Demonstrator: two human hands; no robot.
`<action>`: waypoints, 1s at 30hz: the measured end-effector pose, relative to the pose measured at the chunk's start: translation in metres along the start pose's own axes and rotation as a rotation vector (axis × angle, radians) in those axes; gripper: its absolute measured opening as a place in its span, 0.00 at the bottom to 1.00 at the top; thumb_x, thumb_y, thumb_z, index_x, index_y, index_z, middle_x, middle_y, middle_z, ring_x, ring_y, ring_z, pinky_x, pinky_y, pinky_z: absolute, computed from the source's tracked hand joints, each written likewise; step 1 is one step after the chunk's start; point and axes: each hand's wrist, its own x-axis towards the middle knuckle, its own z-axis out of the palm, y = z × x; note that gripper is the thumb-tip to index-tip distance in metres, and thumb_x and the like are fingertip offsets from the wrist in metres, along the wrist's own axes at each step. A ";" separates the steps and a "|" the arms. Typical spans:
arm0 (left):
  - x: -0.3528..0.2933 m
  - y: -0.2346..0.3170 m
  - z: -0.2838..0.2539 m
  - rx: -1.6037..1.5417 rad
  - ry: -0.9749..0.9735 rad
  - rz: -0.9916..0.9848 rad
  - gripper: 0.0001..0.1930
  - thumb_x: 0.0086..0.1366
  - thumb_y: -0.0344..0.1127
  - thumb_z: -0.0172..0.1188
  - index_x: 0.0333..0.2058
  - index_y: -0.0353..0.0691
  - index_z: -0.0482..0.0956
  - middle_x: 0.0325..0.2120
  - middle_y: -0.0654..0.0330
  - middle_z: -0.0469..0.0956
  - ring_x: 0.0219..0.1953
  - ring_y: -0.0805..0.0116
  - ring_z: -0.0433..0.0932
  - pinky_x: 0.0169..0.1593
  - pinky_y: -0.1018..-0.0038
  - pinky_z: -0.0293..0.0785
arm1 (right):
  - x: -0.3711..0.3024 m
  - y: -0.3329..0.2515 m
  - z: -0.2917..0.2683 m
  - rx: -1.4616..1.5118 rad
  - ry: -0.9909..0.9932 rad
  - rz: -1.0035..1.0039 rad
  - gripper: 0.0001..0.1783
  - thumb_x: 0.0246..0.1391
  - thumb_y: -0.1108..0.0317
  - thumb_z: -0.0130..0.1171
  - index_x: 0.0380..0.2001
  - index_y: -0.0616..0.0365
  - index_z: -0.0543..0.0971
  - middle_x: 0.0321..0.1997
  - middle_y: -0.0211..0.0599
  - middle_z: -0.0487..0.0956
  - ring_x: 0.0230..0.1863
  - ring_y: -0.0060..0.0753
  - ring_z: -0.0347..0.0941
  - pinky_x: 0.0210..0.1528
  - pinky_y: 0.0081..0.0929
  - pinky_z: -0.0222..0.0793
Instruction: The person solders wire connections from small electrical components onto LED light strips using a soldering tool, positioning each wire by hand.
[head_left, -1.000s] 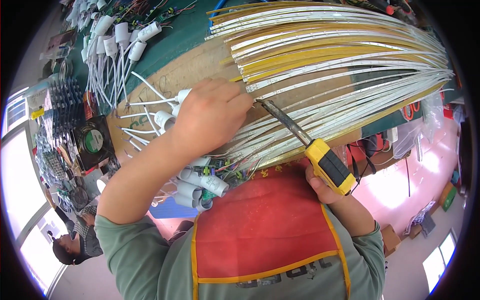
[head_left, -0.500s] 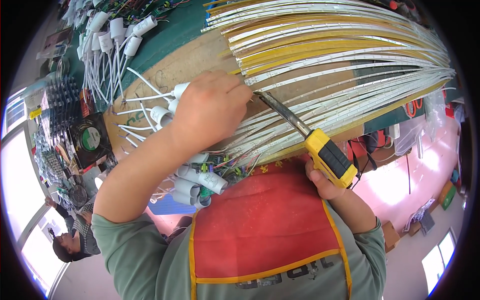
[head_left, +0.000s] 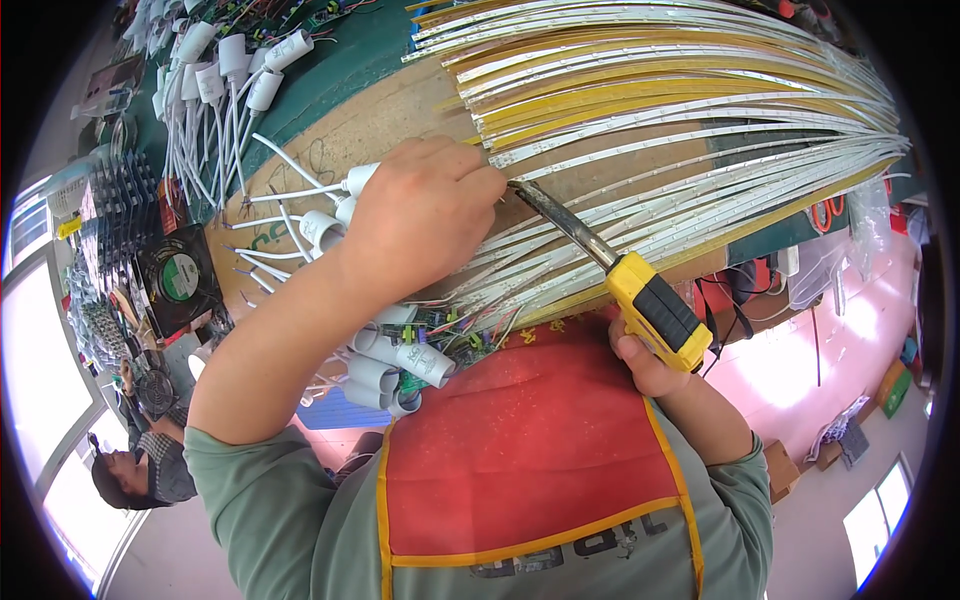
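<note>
My right hand (head_left: 650,368) is wrapped around the yellow-and-black handle of a gun-shaped soldering iron (head_left: 660,310). Its dark tip points up and left, close to the fingertips of my left hand (head_left: 425,210). Those fingers are pinched together, and a thin wire (head_left: 502,199) shows at their ends; the rest of it is hidden by the hand. White LED strips (head_left: 640,225) fan out to the right of the tip, their left ends near my left hand. White cylindrical lamp caps (head_left: 322,230) with white leads lie behind and under my left forearm.
More lamp caps (head_left: 232,58) with wires and circuit boards are piled at the far left. A bundle of white and yellow strips (head_left: 600,85) spans the far side of the bench. A black fan (head_left: 180,275) stands at left; another person (head_left: 130,475) sits beyond it.
The soldering iron's body has dropped very slightly, while its tip stays near my left fingertips. My left hand has barely moved. The other person has shifted a little to the left and up.
</note>
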 end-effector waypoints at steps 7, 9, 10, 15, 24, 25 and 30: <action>-0.001 0.000 0.001 -0.006 0.008 -0.003 0.07 0.49 0.28 0.65 0.30 0.41 0.79 0.26 0.58 0.76 0.32 0.55 0.78 0.39 0.62 0.76 | -0.004 0.001 0.001 0.134 0.030 0.035 0.28 0.63 0.61 0.59 0.59 0.62 0.64 0.29 0.30 0.69 0.24 0.21 0.61 0.28 0.21 0.59; 0.000 0.000 0.001 -0.009 0.002 -0.005 0.07 0.49 0.28 0.65 0.30 0.41 0.79 0.26 0.58 0.76 0.32 0.55 0.78 0.39 0.62 0.76 | -0.006 0.002 0.002 0.136 0.016 0.052 0.29 0.63 0.60 0.59 0.60 0.62 0.63 0.29 0.31 0.69 0.24 0.21 0.61 0.27 0.21 0.59; 0.000 0.000 0.001 -0.012 0.009 -0.002 0.07 0.49 0.28 0.65 0.30 0.41 0.79 0.26 0.58 0.76 0.32 0.55 0.78 0.39 0.62 0.76 | -0.006 0.002 0.003 0.158 0.032 0.051 0.29 0.63 0.60 0.60 0.60 0.62 0.63 0.29 0.31 0.69 0.24 0.21 0.62 0.27 0.21 0.59; -0.001 -0.001 0.001 -0.014 0.014 -0.004 0.07 0.49 0.28 0.65 0.29 0.41 0.79 0.26 0.58 0.75 0.32 0.54 0.78 0.39 0.62 0.76 | -0.006 0.003 0.006 0.160 0.058 0.032 0.28 0.62 0.61 0.61 0.59 0.63 0.64 0.28 0.31 0.70 0.24 0.21 0.63 0.27 0.21 0.59; 0.000 0.000 0.001 -0.031 0.011 -0.012 0.07 0.50 0.28 0.64 0.29 0.41 0.78 0.26 0.58 0.75 0.32 0.54 0.77 0.39 0.61 0.76 | -0.003 0.001 0.004 0.115 0.069 0.008 0.25 0.62 0.61 0.60 0.56 0.62 0.66 0.27 0.29 0.69 0.24 0.21 0.64 0.28 0.21 0.61; 0.000 0.001 0.000 -0.028 0.008 -0.014 0.07 0.50 0.28 0.64 0.29 0.41 0.78 0.26 0.58 0.75 0.33 0.54 0.77 0.39 0.61 0.76 | -0.005 0.004 0.003 0.083 0.038 0.022 0.25 0.62 0.61 0.60 0.56 0.62 0.67 0.27 0.28 0.69 0.25 0.21 0.63 0.28 0.20 0.60; 0.000 0.000 0.001 -0.030 0.008 -0.014 0.07 0.50 0.28 0.64 0.30 0.41 0.78 0.26 0.57 0.75 0.33 0.53 0.77 0.39 0.61 0.76 | -0.007 0.001 0.006 0.140 0.072 0.056 0.25 0.62 0.60 0.61 0.54 0.63 0.67 0.27 0.28 0.68 0.24 0.20 0.62 0.27 0.20 0.60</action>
